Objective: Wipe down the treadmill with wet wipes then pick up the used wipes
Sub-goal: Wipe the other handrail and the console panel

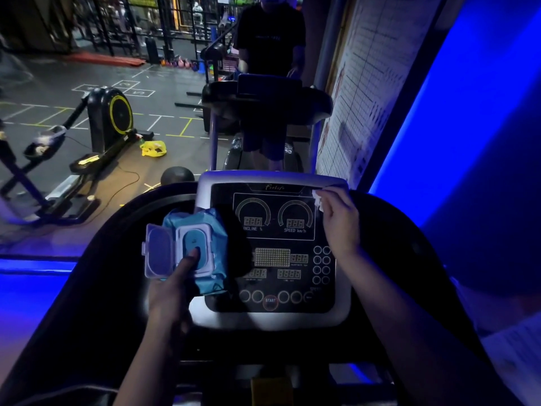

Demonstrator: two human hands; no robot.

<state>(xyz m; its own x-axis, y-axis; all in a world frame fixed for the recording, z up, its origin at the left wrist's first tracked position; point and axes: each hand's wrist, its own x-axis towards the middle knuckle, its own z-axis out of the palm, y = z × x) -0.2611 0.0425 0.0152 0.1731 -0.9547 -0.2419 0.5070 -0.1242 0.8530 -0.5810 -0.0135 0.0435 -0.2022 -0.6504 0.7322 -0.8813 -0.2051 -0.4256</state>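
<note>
The black treadmill console point(275, 209) with a silver rim fills the centre of the frame. It reads "INCLINE %" under its left dial, "SPEED km/h" under its right dial and "START" on a red-ringed button at the bottom. A script logo at the top is too blurred to read surely.

The left hand point(172, 291) holds a soft blue pack of wet wipes point(205, 227) over the console's left edge. Its grip is curled round the pack from below, with the thumb pressed on the oval opening. The pack faces the camera. The oval's long axis runs up and down the frame, and the clear flip lid point(158, 253) hangs open to the left.

The right hand point(341, 224) is at the console's upper right corner, its grip pinching a crumpled white wipe point(318, 200) against the panel just beside the silver rim.

A black curved handrail point(117, 238) rings the console. A blue-lit wall point(468, 156) stands close on the right. Open floor lies at upper left, with a black exercise machine with a yellow ring point(117, 115) and a yellow bag point(153, 148). A second treadmill point(263, 101), with a person on it, stands directly ahead.
</note>
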